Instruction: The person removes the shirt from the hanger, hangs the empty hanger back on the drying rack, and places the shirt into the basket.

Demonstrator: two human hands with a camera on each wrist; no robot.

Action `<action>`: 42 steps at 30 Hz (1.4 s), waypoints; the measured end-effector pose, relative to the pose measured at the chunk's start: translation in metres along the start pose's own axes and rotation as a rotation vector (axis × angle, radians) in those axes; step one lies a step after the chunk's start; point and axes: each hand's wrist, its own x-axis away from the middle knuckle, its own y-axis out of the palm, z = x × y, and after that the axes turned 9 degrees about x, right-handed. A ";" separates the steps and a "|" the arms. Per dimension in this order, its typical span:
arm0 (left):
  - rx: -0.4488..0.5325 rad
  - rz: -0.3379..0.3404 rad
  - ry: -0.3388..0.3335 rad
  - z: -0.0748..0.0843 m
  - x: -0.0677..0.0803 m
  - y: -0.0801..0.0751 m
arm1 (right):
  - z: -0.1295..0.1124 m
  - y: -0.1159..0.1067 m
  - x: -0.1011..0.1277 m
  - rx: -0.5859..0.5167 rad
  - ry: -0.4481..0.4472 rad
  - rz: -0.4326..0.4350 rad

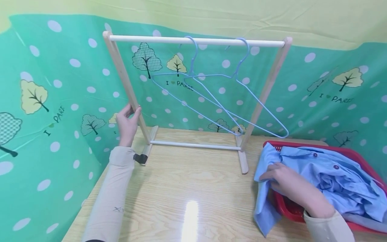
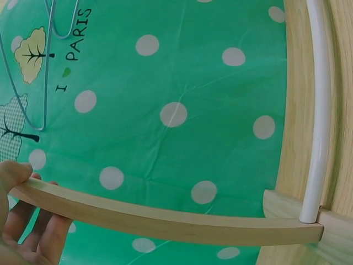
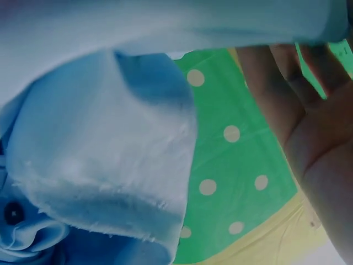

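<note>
Your left hand [image 1: 127, 122] is curled round the left upright of the wooden clothes rack [image 1: 196, 42], thumb on one side and fingers on the other, holding it steady. Your right hand [image 1: 285, 183] lies on the blue shirt [image 1: 326, 174], which is heaped in the red basket [image 1: 362, 161] just right of the rack's right foot; the fingers look only lightly bent over the cloth, and I cannot tell whether they pinch it. One flap of the shirt spills over the basket's near rim onto the counter [image 1: 193, 195]. Two blue wire hangers [image 1: 217, 97] hang from the rack's top bar, tilted and overlapping.

The rack looks light, so a hard pull on its upright could tip or slide it. Lifting the shirt by one loose fold may drag the basket along or let the cloth slip. The crossed hangers could snag each other.
</note>
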 end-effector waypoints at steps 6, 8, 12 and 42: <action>0.011 0.001 -0.004 -0.001 0.002 0.000 | 0.007 -0.017 0.009 0.040 0.068 0.086; 0.016 0.004 -0.018 -0.001 0.002 -0.001 | 0.012 -0.023 0.014 0.052 0.100 0.089; 0.010 0.005 -0.034 -0.003 0.002 0.001 | 0.026 -0.035 0.025 0.062 0.162 0.071; -0.006 -0.006 -0.013 0.025 0.014 0.007 | 0.112 -0.028 0.080 0.111 0.331 0.181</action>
